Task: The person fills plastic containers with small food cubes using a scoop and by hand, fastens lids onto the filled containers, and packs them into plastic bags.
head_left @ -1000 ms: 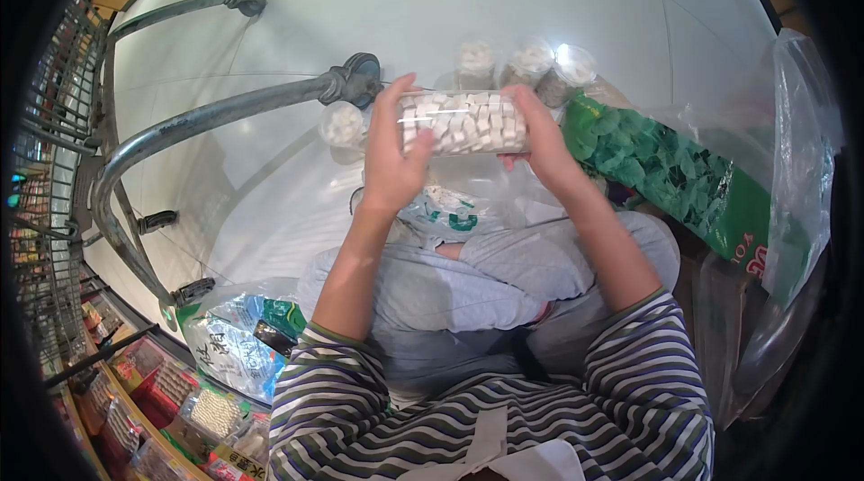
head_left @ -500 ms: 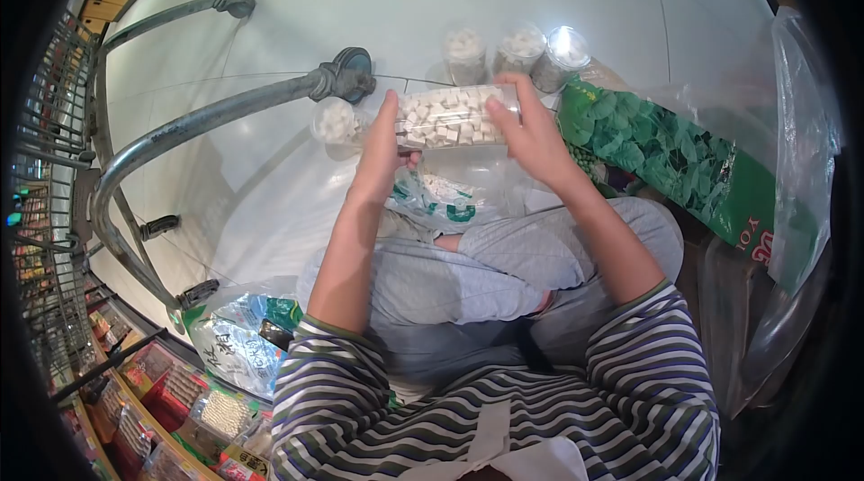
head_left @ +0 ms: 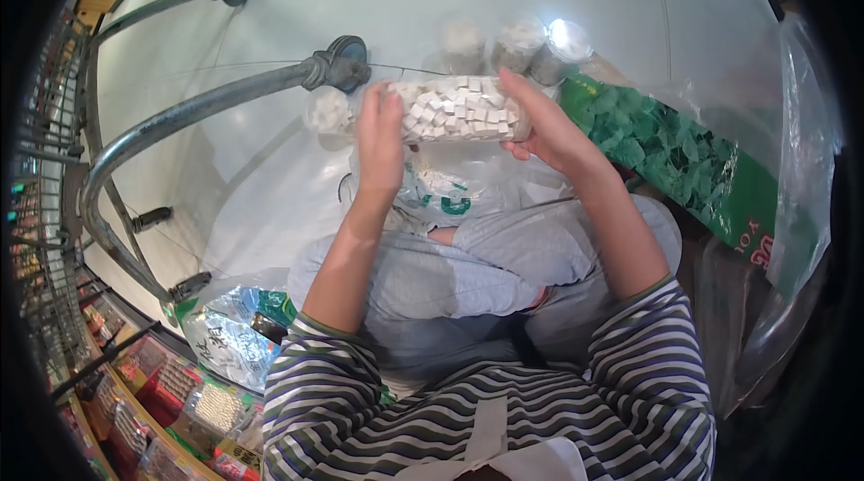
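From my remote place, I look down along the striped sleeves (head_left: 648,337) to the grey trousers (head_left: 495,256) of the crossed legs. In front of them lies a clear bag (head_left: 454,205) with green print.

Above this bag, the left hand (head_left: 382,146) and the right hand (head_left: 547,132) hold one transparent jar (head_left: 459,112), filled with white cubes. The jar lies on its side, raised between them. Each hand is closed around one end, so the grip is firm in my judgement. I cannot tell which end has the lid.

I judge the step in hand as holding and handling this jar. A next move calls, I think, for equal support at both ends, because the plastic looks smooth.

To the left a single jar (head_left: 328,114) stands near the left hand; to the right is a green printed bag (head_left: 652,148). Farther away, three jars (head_left: 519,47) stand close together, and a metal cart frame (head_left: 193,110) is at the left.
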